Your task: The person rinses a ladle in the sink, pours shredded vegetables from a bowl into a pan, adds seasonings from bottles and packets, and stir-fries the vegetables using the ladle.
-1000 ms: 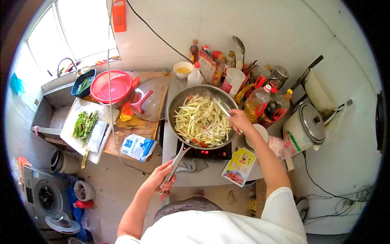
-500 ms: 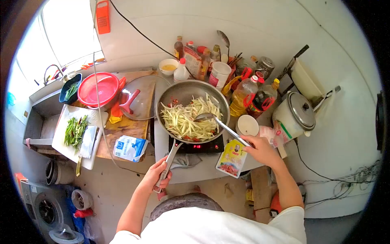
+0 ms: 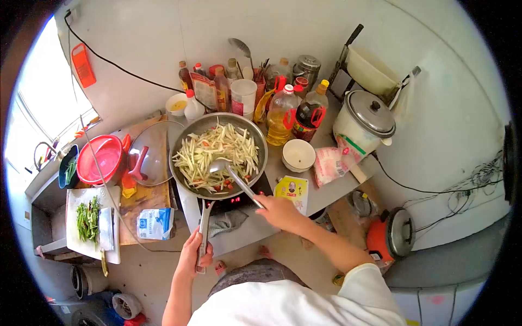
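My left hand (image 3: 192, 252) is wrapped around the long handle (image 3: 204, 224) of a frying pan (image 3: 254, 132). The pan rests on an induction cooker (image 3: 260, 187) with a lit red display. Pale, thin strips that look like shredded potato (image 3: 212, 149) fill much of it, with small red pieces among them. In my right hand (image 3: 283, 213) is a metal cooking spoon (image 3: 239, 180), its rounded head lying on the strips toward the pan's near side. A yellow-and-white packet (image 3: 293, 191) lies close beyond that hand, and a grey cloth (image 3: 228, 221) sits by the pan handle.
Behind the pan stand oil and sauce bottles (image 3: 280, 117). A white bowl (image 3: 298, 155) and a rice cooker (image 3: 363, 119) are to the right. Leftward are a glass lid (image 3: 157, 146), red basin (image 3: 100, 157), blue-white bag (image 3: 155, 224), and cutting board (image 3: 76, 204) with greens and a knife (image 3: 105, 233).
The view has shifted, so the scene appears moved left. The spoon head has swept toward the pan's near middle, and the strips are rearranged. Both hands keep their grips.
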